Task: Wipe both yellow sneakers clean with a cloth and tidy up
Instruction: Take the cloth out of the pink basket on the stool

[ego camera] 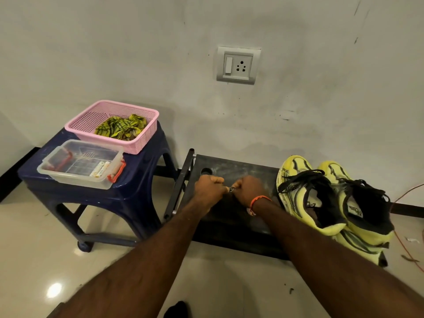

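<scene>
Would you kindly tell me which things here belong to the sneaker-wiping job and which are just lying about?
For the job:
- two yellow sneakers on the black rack
- cloth in the pink basket

Lying about:
- clear box with red clips
- blue stool
- wall socket
- orange wire on the floor

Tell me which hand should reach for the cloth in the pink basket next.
Left, probably. The left hand is nearer the cloth in the pink basket on the blue stool, which stands on the left. The right hand would have to cross over.
</scene>
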